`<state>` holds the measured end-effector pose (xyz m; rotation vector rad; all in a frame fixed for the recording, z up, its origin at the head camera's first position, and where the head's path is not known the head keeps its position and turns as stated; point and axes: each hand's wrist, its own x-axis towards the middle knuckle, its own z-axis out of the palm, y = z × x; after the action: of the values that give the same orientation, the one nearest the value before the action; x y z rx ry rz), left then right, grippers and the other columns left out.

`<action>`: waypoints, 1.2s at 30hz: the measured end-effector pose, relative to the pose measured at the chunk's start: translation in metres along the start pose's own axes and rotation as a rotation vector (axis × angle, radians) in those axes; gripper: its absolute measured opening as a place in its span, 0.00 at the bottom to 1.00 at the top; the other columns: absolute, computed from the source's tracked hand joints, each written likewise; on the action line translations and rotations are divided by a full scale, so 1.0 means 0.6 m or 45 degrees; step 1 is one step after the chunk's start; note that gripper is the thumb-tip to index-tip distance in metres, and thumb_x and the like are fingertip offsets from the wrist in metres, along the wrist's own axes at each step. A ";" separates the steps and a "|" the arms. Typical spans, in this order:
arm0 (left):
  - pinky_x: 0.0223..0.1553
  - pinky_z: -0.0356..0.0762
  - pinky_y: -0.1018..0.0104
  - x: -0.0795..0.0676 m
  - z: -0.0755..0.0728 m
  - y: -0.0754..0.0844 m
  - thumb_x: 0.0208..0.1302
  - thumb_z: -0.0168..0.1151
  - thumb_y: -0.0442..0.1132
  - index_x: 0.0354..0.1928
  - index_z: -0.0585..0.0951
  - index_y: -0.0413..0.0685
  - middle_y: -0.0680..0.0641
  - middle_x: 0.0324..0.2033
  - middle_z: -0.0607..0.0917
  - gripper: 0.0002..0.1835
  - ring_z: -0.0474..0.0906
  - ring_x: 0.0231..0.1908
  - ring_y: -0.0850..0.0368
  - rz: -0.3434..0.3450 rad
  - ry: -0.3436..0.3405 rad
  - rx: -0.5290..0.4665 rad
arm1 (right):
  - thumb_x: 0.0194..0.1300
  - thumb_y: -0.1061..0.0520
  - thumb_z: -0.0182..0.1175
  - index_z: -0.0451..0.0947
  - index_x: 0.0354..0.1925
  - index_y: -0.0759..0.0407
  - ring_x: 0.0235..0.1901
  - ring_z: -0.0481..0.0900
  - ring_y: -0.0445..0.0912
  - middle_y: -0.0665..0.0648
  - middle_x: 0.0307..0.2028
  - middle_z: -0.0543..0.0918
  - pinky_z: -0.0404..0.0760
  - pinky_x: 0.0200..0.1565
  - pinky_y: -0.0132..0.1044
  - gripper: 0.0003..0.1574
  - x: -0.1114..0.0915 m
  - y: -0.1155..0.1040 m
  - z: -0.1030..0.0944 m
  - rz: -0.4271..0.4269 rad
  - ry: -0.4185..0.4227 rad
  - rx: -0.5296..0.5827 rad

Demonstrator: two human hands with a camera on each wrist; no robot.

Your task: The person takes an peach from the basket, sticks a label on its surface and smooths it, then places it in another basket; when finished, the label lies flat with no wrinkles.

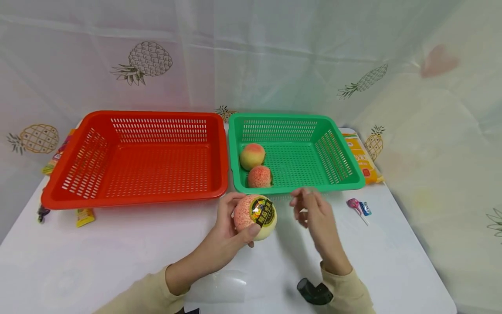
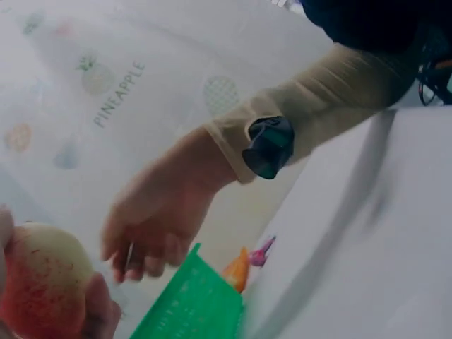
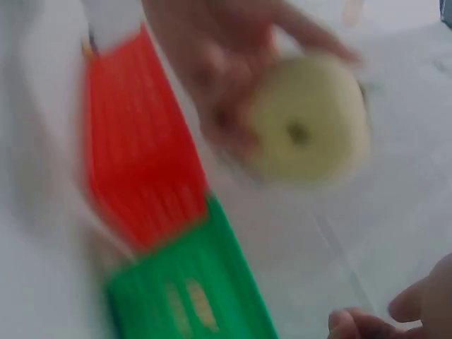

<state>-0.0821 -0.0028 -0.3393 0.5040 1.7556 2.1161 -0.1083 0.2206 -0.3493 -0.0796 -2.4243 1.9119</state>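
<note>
My left hand [image 1: 229, 235] grips a large pink and cream peach [image 1: 245, 213] with a black and gold label on it, above the white table in front of the baskets. In the right wrist view the peach's pale underside [image 3: 311, 123] faces the camera, somewhat blurred. Apart from the peach, to its right, my right hand [image 1: 319, 218] hovers near the green basket's front rim with loosely bent fingers and nothing between them. The green basket [image 1: 298, 190] contains two peaches at its left side, one yellowish [image 1: 252, 156] and one speckled pink [image 1: 259, 177].
A red basket [image 1: 137, 201] stands left of the green one, side by side. A wrapped lollipop [image 1: 354, 205] and a small blue-wrapped sweet [image 1: 364, 208] lie at the right. An orange packet [image 1: 361, 159] sits behind the green basket's right side. A yellow packet [image 1: 84, 216] pokes out under the red basket.
</note>
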 end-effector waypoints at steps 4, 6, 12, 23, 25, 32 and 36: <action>0.39 0.76 0.64 0.018 0.001 0.031 0.47 0.68 0.45 0.57 0.55 0.70 0.54 0.52 0.60 0.39 0.71 0.45 0.55 -0.112 0.118 0.236 | 0.67 0.43 0.41 0.70 0.47 0.62 0.37 0.68 0.48 0.60 0.41 0.73 0.68 0.33 0.37 0.25 0.048 0.020 -0.089 -0.063 0.410 -0.471; 0.39 0.75 0.66 0.036 0.003 0.038 0.40 0.70 0.55 0.56 0.59 0.77 0.58 0.50 0.61 0.40 0.70 0.45 0.59 -0.119 0.175 0.448 | 0.66 0.41 0.40 0.65 0.53 0.63 0.48 0.61 0.53 0.64 0.50 0.67 0.64 0.43 0.47 0.30 0.073 0.032 -0.129 0.003 0.545 -0.740; 0.31 0.73 0.67 0.119 0.018 0.027 0.32 0.62 0.71 0.55 0.62 0.75 0.58 0.52 0.60 0.42 0.71 0.39 0.62 -0.008 0.320 0.938 | 0.67 0.41 0.32 0.51 0.61 0.73 0.52 0.49 0.65 0.77 0.54 0.57 0.53 0.46 0.60 0.39 0.124 0.077 -0.196 0.201 0.430 -0.996; 0.21 0.70 0.67 0.277 0.049 0.003 0.42 0.59 0.67 0.55 0.62 0.60 0.51 0.39 0.68 0.39 0.71 0.31 0.58 -0.172 0.189 1.177 | 0.65 0.37 0.30 0.47 0.62 0.69 0.40 0.67 0.59 0.70 0.45 0.65 0.71 0.31 0.44 0.42 0.133 0.082 -0.201 0.291 0.325 -0.888; 0.21 0.70 0.66 0.297 0.049 -0.002 0.43 0.59 0.66 0.56 0.62 0.57 0.50 0.38 0.69 0.38 0.71 0.31 0.57 -0.204 0.152 1.215 | 0.64 0.34 0.30 0.45 0.63 0.66 0.35 0.69 0.57 0.69 0.44 0.66 0.71 0.25 0.38 0.43 0.133 0.081 -0.202 0.318 0.301 -0.873; 0.48 0.66 0.53 0.340 0.069 -0.025 0.48 0.58 0.60 0.63 0.57 0.52 0.42 0.52 0.68 0.42 0.71 0.42 0.48 -0.245 0.028 1.392 | 0.62 0.31 0.32 0.43 0.64 0.62 0.31 0.70 0.56 0.70 0.44 0.67 0.72 0.20 0.36 0.46 0.132 0.084 -0.205 0.340 0.303 -0.841; 0.56 0.58 0.48 0.345 0.074 -0.042 0.49 0.58 0.57 0.66 0.51 0.53 0.38 0.62 0.58 0.44 0.68 0.51 0.41 -0.296 -0.062 1.415 | 0.62 0.31 0.33 0.44 0.63 0.62 0.28 0.70 0.55 0.70 0.43 0.67 0.72 0.18 0.36 0.46 0.131 0.088 -0.205 0.327 0.317 -0.826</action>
<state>-0.2417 0.1387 -0.3458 0.5443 2.6732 0.8052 -0.1775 0.3576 -0.3710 -0.6335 -2.8324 1.0090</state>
